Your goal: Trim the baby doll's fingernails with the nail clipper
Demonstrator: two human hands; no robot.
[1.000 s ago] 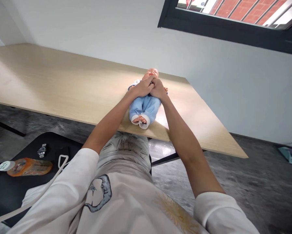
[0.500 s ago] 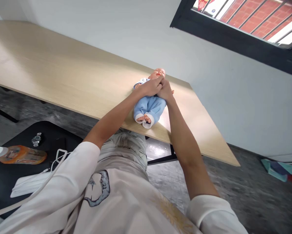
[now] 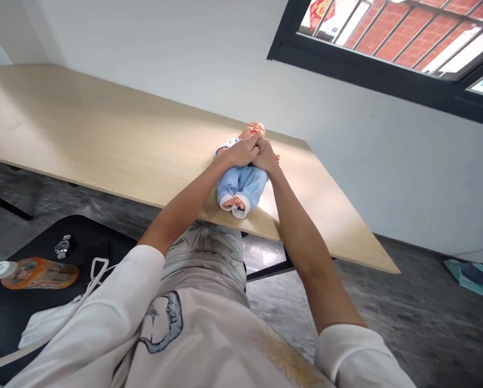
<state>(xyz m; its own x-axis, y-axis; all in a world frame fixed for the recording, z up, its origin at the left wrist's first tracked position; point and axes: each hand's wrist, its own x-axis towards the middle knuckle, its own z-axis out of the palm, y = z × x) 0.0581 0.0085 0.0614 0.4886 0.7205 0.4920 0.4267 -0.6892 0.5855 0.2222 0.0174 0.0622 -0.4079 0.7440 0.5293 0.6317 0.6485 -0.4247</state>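
A baby doll (image 3: 241, 183) in light blue clothes lies on its back on the wooden table (image 3: 104, 140), feet toward me, head toward the wall. My left hand (image 3: 240, 152) and my right hand (image 3: 265, 156) meet over the doll's chest, both with fingers curled and pinched on the front of its blue top. The hands touch each other and hide the chest. Just what the fingertips grip there is too small to make out.
A black surface (image 3: 7, 307) at lower left carries an orange bottle (image 3: 35, 272), a wristwatch (image 3: 62, 246) and a white face mask (image 3: 47, 326). A white wall and a dark-framed window (image 3: 370, 59) stand behind the table. Coloured cloth (image 3: 475, 275) lies on the grey floor at right.
My hands have stayed pinched together on the doll's chest. Only the view has shifted slightly with my head.
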